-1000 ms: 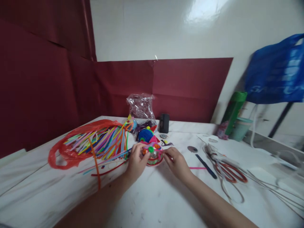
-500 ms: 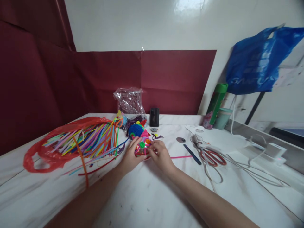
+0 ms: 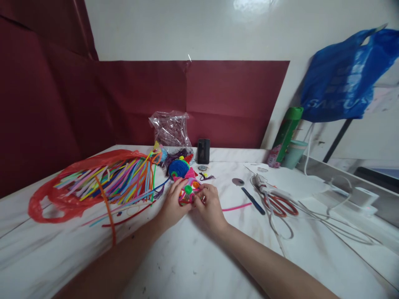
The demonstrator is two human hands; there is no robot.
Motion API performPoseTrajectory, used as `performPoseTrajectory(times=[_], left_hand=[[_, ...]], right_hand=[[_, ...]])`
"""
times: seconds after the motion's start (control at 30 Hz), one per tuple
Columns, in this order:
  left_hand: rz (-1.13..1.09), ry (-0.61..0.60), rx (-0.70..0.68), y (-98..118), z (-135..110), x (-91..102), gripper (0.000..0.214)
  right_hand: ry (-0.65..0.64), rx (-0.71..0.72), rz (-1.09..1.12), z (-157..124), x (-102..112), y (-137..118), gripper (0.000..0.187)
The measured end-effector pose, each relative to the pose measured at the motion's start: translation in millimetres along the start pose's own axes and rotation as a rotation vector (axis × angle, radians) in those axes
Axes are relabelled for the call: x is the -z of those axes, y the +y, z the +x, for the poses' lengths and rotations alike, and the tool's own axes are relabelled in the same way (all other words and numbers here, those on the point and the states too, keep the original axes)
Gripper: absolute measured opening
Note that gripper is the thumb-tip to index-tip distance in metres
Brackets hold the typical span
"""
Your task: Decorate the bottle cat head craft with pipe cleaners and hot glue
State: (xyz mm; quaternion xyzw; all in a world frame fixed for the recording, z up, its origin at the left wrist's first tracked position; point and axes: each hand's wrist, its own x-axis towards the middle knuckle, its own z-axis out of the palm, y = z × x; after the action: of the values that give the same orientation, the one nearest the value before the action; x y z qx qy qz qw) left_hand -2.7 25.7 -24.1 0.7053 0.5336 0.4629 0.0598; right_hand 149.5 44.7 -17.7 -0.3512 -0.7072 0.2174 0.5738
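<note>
We are holding a small colourful ornament [image 3: 188, 192] between both hands, just above the white table [image 3: 199, 257], near its middle. Our left hand [image 3: 172, 204] is curling its fingers around the ornament's left side, with the thumb pressing on the front. Our right hand [image 3: 210, 205] is closing on its right side and pinching the edge with its fingertips. The ornament is showing pink and red winding with a green disc on top.

Just behind the ornament, a blue coil [image 3: 178, 167] is lying on the table, and behind that a clear plastic bag [image 3: 170, 129] is standing beside a small black box [image 3: 203, 151]. To our left, a red bag [image 3: 46, 203] is lying open, with a bundle of pipe cleaners [image 3: 121, 178] in many colours spilling out of it towards our left hand. To the right of our right hand, a single pink pipe cleaner [image 3: 237, 206] is lying flat, with a dark blue pen [image 3: 253, 201] and a metal disc [image 3: 237, 182] near it. Further right, red scissors [image 3: 280, 206] are resting among white cables [image 3: 330, 232]. A green bottle [image 3: 288, 133] and a teal cup [image 3: 294, 153] are standing at the far right edge, under a hanging blue bag [image 3: 343, 83].
</note>
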Motion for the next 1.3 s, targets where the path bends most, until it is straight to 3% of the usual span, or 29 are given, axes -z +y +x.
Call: performPoseTrajectory(times=[1.0, 1.3], left_hand=[[0.026, -0.052, -0.044, 2.7, 6.1, 9.1, 0.042], [0.010, -0.002, -0.068, 0.0, 10.6, 8.3, 0.040]], right_hand=[[0.017, 0.030, -0.050, -5.3, -1.4, -0.6, 0.016], [0.018, 0.035, -0.060, -2.9, -0.3, -3.9, 0.015]])
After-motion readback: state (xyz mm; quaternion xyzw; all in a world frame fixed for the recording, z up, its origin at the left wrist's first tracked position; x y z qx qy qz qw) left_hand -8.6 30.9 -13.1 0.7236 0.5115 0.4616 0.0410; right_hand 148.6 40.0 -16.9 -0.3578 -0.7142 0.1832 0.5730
